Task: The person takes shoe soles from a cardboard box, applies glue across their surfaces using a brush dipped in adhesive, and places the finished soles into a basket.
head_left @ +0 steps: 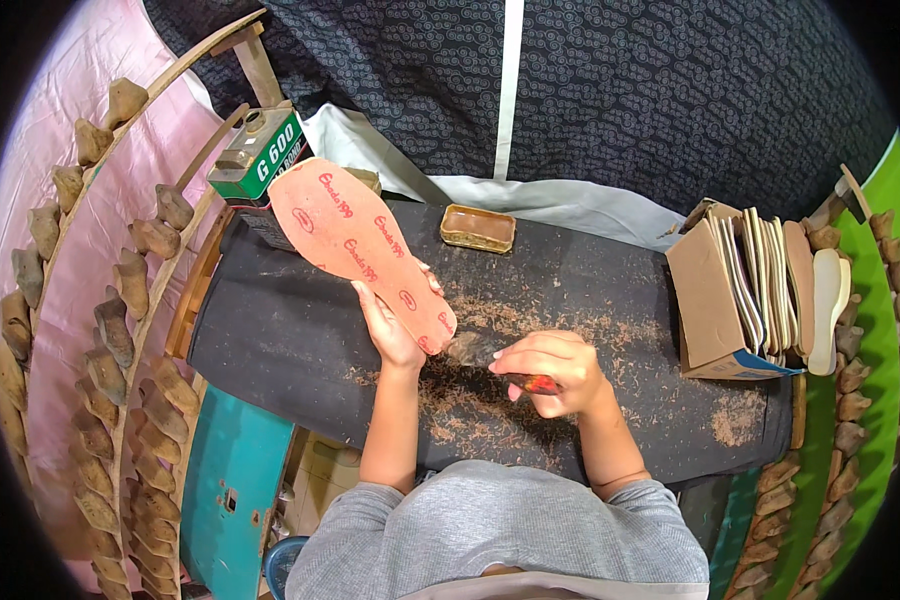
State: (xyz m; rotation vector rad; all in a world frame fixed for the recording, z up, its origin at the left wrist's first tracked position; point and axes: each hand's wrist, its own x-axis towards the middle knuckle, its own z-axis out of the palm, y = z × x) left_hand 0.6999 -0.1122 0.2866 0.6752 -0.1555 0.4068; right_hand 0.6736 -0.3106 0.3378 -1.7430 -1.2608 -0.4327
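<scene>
My left hand (395, 325) holds a salmon-pink insole (355, 240) by its narrower end, tilted up over the dark-covered table. Red writing is printed over the face of the insole. In my closed right hand (555, 375) is a hand tool with a red-and-black handle (537, 384). The tool's greyish end (470, 350) is blurred and lies close to the insole's narrow tip. I cannot tell whether the two touch, or what kind of tool it is. Brown shavings (490, 400) are scattered on the table beneath my hands.
A small brown-filled rectangular container (478, 229) stands at the back of the table (590, 270). A green-and-white can (260, 155) is at the back left. At right, a cardboard box (705, 300) holds several upright soles (765, 285). Racks of wooden shoe lasts (110, 370) flank both sides.
</scene>
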